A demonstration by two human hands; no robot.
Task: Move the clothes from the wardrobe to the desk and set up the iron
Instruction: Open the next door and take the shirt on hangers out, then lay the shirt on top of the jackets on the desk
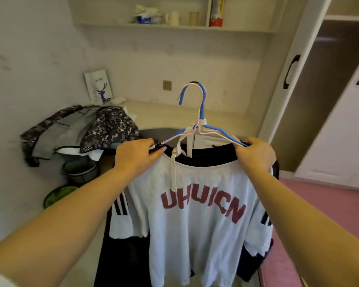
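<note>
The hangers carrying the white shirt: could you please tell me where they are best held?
At both shoulder ends, from above, as the left hand and right hand do now. The hangers spread wide under the white shirt, so holding both ends keeps the load level.

Large dark red block letters run across the chest of the white T-shirt [195,214] in the lower middle of the frame; they read roughly "UHUICN", though folds distort them. Print on the packages on the shelf [174,25] at the top is too blurred to read.
</note>
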